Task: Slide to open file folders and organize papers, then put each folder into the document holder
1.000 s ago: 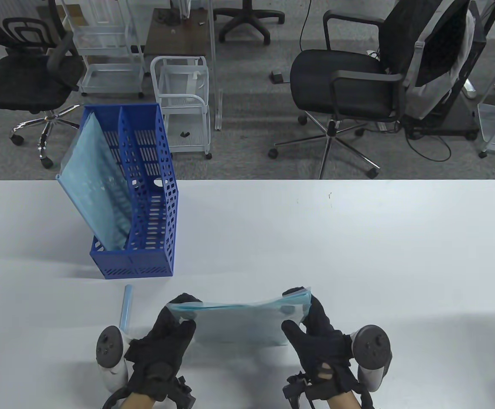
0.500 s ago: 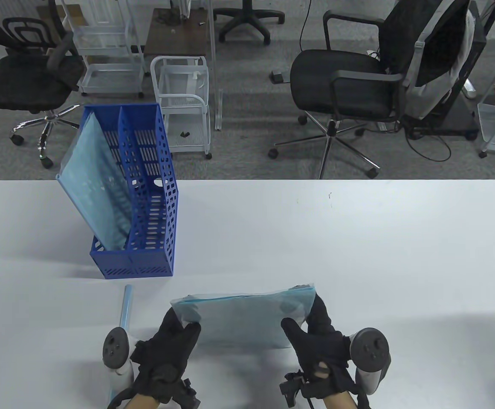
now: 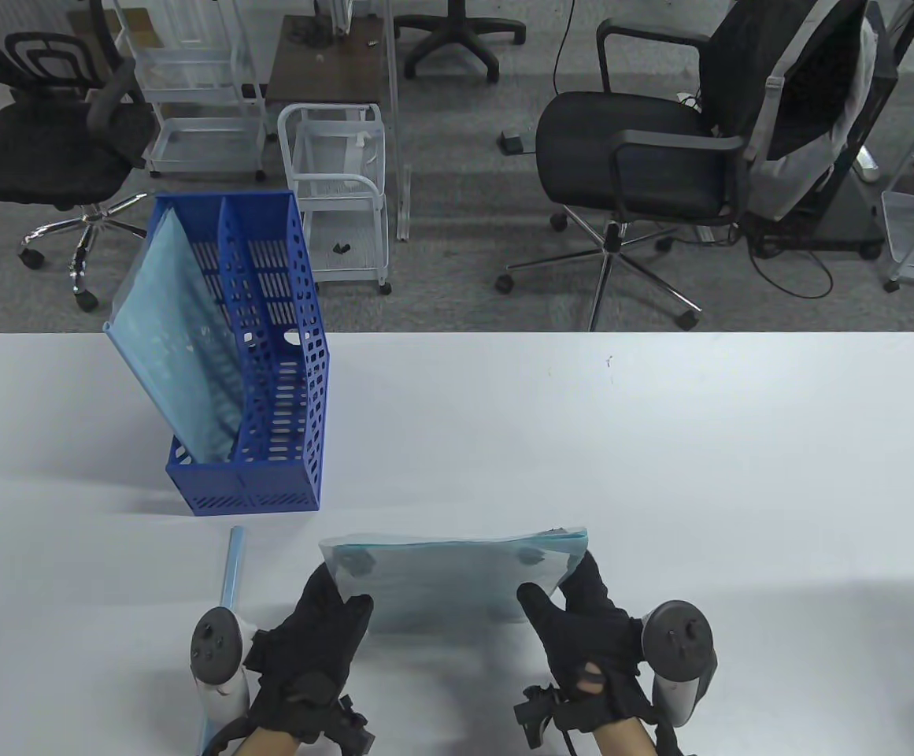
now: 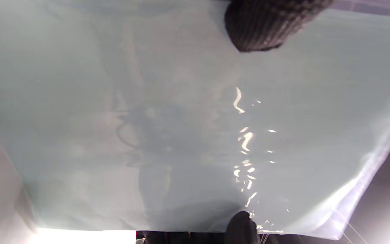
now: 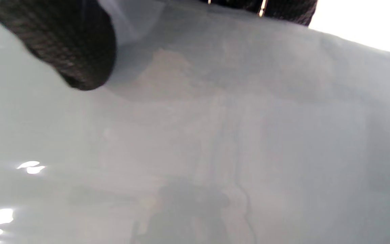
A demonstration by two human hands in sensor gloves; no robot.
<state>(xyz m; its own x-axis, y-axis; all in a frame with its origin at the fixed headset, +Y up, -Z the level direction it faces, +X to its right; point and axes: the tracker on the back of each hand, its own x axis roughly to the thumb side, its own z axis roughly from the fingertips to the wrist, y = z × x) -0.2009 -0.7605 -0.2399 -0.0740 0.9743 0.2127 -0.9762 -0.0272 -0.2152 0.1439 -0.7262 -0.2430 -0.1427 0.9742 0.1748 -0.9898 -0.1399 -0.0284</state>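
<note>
A translucent light-blue file folder (image 3: pixel 449 579) with papers inside is held up off the table near its front edge, long side level. My left hand (image 3: pixel 350 587) pinches its left end and my right hand (image 3: pixel 539 579) its right end, thumbs in front and fingers showing dimly through the plastic. In the left wrist view the folder (image 4: pixel 147 118) fills the frame under my thumb (image 4: pixel 262 27). The right wrist view shows the same folder (image 5: pixel 249 135) and thumb (image 5: pixel 69 44). The blue document holder (image 3: pixel 275 394) stands at the left with another folder (image 3: pixel 169 346) leaning in its left slot.
A light-blue slide bar (image 3: pixel 233 561) lies on the white table (image 3: pixel 661 441) just left of my left hand, in front of the holder. Office chairs (image 3: pixel 645 157) and white wire carts (image 3: pixel 338 189) stand on the floor beyond the far edge.
The folder's sagging top edge has straightened and its face has tipped up towards the camera. My fingertips, earlier over its top edge, now sit behind the plastic. Both hands drew back slightly.
</note>
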